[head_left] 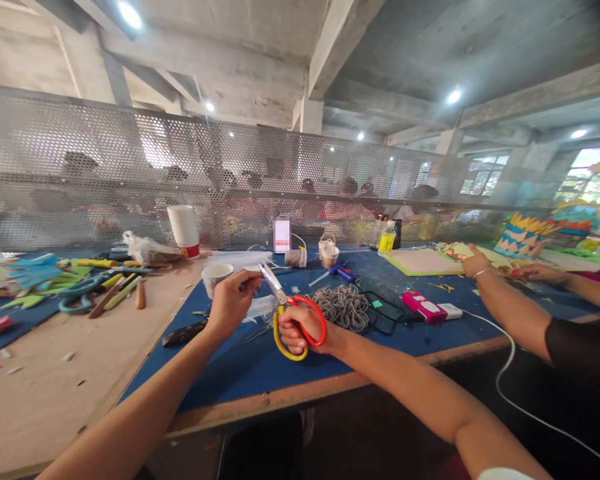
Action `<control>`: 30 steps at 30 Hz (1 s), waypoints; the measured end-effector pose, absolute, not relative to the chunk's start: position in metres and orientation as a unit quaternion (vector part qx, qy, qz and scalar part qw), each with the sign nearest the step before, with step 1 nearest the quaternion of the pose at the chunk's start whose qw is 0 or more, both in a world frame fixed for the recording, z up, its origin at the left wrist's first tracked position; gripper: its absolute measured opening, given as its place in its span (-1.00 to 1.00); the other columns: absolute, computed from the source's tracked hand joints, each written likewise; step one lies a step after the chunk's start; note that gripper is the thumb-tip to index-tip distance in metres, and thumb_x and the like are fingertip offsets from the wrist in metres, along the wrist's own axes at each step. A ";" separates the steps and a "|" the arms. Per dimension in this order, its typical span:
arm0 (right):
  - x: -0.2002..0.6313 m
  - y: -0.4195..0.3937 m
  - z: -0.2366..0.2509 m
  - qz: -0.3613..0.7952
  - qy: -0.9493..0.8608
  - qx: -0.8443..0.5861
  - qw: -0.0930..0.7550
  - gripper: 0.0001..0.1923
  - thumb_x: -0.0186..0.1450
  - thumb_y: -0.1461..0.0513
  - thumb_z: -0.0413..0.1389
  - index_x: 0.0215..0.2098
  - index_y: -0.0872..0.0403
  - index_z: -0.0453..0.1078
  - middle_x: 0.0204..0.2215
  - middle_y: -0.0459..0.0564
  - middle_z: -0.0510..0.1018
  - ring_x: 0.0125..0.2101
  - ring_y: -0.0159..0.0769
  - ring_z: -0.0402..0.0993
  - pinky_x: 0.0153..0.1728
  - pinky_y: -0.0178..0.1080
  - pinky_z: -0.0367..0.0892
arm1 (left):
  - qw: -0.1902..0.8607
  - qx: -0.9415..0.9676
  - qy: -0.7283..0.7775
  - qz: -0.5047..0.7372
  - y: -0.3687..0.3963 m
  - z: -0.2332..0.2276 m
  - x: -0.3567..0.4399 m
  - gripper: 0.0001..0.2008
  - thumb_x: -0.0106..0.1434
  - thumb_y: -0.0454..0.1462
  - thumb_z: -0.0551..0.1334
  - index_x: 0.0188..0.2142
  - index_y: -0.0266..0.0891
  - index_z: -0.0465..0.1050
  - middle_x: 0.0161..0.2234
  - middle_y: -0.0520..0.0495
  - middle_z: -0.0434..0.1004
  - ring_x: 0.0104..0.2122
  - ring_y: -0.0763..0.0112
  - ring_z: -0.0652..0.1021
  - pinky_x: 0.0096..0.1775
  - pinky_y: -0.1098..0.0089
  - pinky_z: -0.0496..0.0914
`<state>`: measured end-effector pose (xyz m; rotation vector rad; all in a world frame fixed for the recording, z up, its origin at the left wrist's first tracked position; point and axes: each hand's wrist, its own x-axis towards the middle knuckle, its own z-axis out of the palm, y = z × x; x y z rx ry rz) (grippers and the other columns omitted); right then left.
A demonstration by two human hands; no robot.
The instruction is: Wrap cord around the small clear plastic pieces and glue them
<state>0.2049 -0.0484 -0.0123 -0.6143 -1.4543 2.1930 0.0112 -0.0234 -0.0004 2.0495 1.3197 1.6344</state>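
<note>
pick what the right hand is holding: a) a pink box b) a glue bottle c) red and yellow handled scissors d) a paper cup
c, the right hand has its fingers through the red and yellow loops of the scissors, whose blades point up toward the left hand.
</note>
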 end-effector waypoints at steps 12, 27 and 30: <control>0.206 -0.049 -0.014 0.797 -0.517 -0.214 0.228 -0.72 0.14 0.26 0.00 -0.68 0.06 0.05 -0.81 -0.24 0.16 -0.81 -0.53 0.03 -0.76 -0.41 0.08 | 0.078 0.705 0.450 0.543 -0.024 0.001 0.009 -0.74 0.25 -0.25 0.12 -0.19 -0.23 0.56 -0.42 -0.05 0.55 -0.47 0.37 0.51 -0.38 0.42 0.36; 0.208 -0.044 -0.018 0.808 -0.513 -0.203 0.206 -0.72 0.18 0.24 -0.01 -0.66 0.06 0.07 -0.79 -0.24 0.14 -0.80 -0.52 0.04 -0.73 -0.40 0.09 | 0.077 0.707 0.445 0.544 -0.023 0.001 0.009 -0.75 0.24 -0.26 0.12 -0.22 -0.22 0.57 -0.42 -0.04 0.54 -0.47 0.38 0.49 -0.38 0.42 0.35; 0.208 -0.043 -0.017 0.809 -0.516 -0.202 0.198 -0.75 0.19 0.23 -0.03 -0.64 0.08 0.11 -0.77 -0.23 0.14 -0.78 -0.51 0.05 -0.70 -0.39 0.13 | 0.107 0.703 0.441 0.548 -0.023 -0.001 0.008 -0.75 0.24 -0.24 0.14 -0.20 -0.22 0.57 -0.44 -0.04 0.54 -0.49 0.38 0.48 -0.40 0.42 0.35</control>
